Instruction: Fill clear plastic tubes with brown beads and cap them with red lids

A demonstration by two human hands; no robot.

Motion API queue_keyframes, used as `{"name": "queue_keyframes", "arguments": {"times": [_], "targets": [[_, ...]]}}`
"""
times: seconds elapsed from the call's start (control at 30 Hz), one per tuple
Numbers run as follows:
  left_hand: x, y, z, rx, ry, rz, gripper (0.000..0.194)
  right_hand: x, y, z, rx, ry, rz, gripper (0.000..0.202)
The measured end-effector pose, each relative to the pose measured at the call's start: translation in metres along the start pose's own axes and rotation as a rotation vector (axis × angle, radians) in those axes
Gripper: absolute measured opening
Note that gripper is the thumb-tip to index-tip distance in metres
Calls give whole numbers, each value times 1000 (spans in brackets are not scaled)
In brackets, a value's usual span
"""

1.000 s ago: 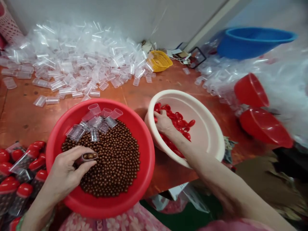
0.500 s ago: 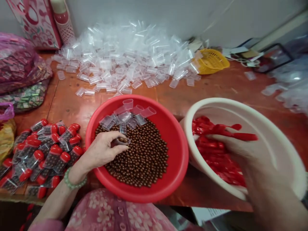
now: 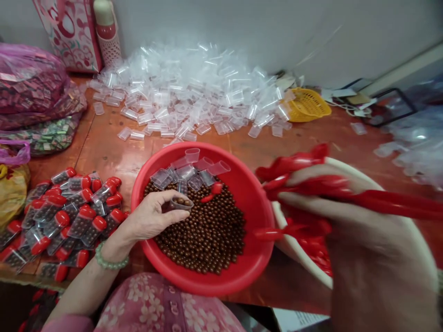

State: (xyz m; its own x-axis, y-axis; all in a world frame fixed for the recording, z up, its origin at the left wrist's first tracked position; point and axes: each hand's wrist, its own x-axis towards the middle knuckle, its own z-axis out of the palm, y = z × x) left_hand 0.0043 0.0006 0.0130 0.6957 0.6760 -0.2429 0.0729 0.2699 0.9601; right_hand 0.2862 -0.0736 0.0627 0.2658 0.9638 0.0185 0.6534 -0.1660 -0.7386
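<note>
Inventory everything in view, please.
Table: one, reddish, centre
Tubes: many, clear, back
Basket: one, yellow, back
Papers: several, white, back right
Frame: one, black, back right
Clear pieces: many, colourless, right edge
Red basin: one, red, centre
Balls: many, brown, in red basin
Loose tubes: several, clear, on balls
Cream basin: one, cream, right
Caps: many, red, in both basins
Capped tubes: many, clear and red, left
Plastic bag: one, purple, left
Small bag: one, yellow, left
Carrier bag: one, pink, back left
Bottle: one, red, back left
Garment: one, pink, bottom
Bracelet: one, green, left wrist
Left hand: one, bare, holding filled tube
Right hand: one, blurred, among caps
</note>
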Motion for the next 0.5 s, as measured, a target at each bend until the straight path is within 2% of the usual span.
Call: {"name": "queue_keyframes", "arguments": {"times": [0.1,0.17,0.23,0.3,0.4,0.5], "targets": [[-4,1,-1,-27,9,2,24,15,-4,31,157,-223,-45,19],[-6,1,-1,-41,30,1,23,24,2,51,26,-402,-97,19],[-7,0,-1,-102,16,-28,25,31,11,66,-253,-484,-138,21],[-8,1,0,-157,-4,-69,27,36,20,76,-504,-507,-164,29],[-9,2,1,-172,-32,-69,28,38,24,78,-687,-494,-189,49],[-8,2,2,-171,-55,-29,27,34,8,72,-780,-345,-189,45]]}}
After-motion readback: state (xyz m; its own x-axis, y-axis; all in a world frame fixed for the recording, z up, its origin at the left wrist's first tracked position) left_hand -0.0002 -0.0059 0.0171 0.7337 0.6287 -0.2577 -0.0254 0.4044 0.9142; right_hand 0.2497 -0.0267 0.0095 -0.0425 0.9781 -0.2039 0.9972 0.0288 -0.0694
